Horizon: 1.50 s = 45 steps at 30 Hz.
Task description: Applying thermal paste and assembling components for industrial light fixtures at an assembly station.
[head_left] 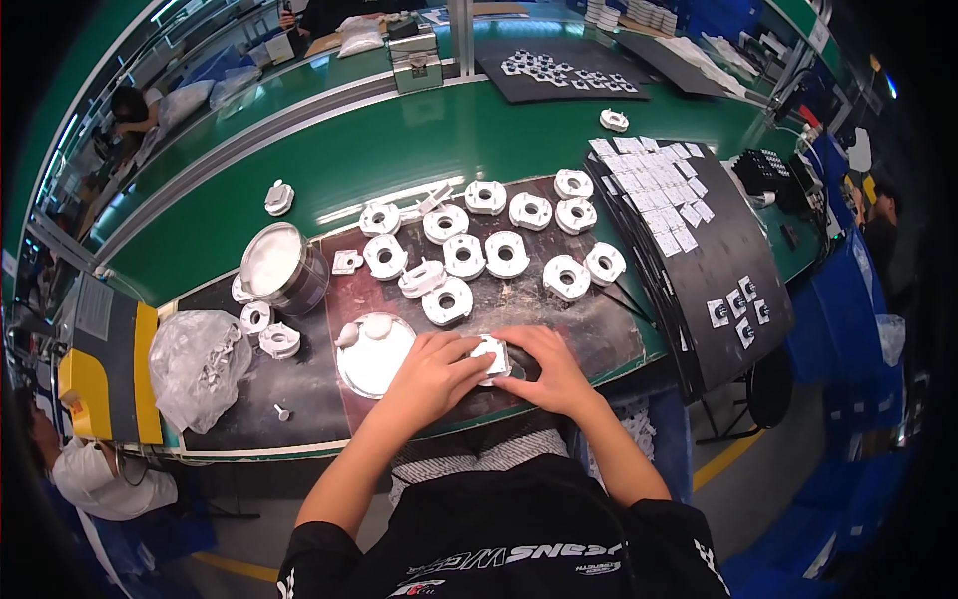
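Observation:
Near the front edge of the bench, my left hand (437,371) and my right hand (547,367) come together around a small white plastic part (493,349). Fingers of both hands are closed on it, and they cover most of its outline. Left of my left hand lies a round white lid (371,361) with small white lumps of putty-like material (375,325) on it. Beyond my hands, several white ring-shaped housings (447,299) with dark round centres are spread over the worn dark mat (559,324).
At left stand a tub of white paste (274,262), a clear plastic bag (200,364) of small parts, a loose screw-like piece (282,411) and a yellow-and-grey machine (105,364). On the right, a black board (714,290) carries white square pieces. Metal posts (461,40) rise behind.

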Tool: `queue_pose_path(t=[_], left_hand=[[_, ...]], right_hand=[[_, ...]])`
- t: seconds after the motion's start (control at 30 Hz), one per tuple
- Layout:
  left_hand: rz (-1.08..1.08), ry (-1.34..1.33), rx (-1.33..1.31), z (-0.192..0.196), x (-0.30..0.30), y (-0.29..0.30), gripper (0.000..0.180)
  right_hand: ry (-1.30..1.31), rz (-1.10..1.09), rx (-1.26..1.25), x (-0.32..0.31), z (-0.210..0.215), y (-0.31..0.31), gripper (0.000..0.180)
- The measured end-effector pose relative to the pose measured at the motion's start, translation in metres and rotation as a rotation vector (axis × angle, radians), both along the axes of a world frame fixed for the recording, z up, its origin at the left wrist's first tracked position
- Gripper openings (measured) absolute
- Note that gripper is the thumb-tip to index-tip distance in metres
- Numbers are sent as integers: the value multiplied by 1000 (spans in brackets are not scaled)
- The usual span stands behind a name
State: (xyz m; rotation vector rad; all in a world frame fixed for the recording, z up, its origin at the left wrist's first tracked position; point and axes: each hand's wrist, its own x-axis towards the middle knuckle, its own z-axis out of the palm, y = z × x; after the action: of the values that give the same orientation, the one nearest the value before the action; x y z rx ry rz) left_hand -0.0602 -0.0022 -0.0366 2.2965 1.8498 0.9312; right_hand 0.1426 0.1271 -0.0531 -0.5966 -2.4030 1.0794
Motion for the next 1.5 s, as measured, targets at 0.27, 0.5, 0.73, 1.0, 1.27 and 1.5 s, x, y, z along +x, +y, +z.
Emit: queue_pose_path(t=[0.27, 0.5, 0.73, 1.0, 1.27, 1.5], left_hand=[[104, -155, -12, -21, 15, -14, 40], [241, -536, -102, -31, 33, -19, 75], [334, -545, -70, -40, 42, -10, 90], [344, -525, 3, -47, 47, -8, 88], [250, -541, 58, -57, 44, -10, 81], [275, -545, 150, -74, 49, -11, 76]], right_hand=[[158, 7, 275, 5, -17, -4, 43], [203, 66, 287, 2, -15, -1, 42], [171, 61, 276, 1, -10, -2, 28], [42, 63, 321, 2, 6, 0, 29], [117, 226, 469, -61, 77, -12, 30], [199, 974, 639, -244, 57, -114, 33]])
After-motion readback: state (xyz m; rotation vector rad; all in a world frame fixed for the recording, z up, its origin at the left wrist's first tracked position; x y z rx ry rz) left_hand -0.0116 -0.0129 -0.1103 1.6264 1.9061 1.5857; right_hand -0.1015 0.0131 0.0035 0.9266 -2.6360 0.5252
